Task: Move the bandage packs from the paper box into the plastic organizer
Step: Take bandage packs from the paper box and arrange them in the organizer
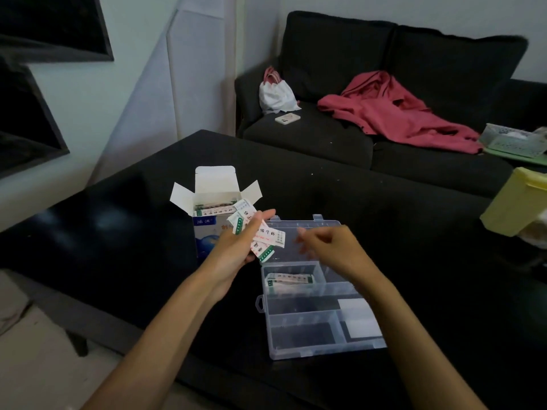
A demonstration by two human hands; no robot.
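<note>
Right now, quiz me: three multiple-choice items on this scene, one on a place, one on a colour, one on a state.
1. Where do packs already lie in the organizer?
A. far left compartment
B. near right compartment
C. on its lid

2. What colour is the garment on the sofa?
A. blue
B. pink-red
C. yellow

3. How is the paper box?
A. taped shut
B. crushed flat
C. flaps open

Key:
1 A: stacked packs sit in the far left compartment.
2 B: the cloth is pink-red against the dark sofa.
3 C: the white flaps stand spread, packs showing inside, while the left hand holds several packs and the right hand holds none.
</note>
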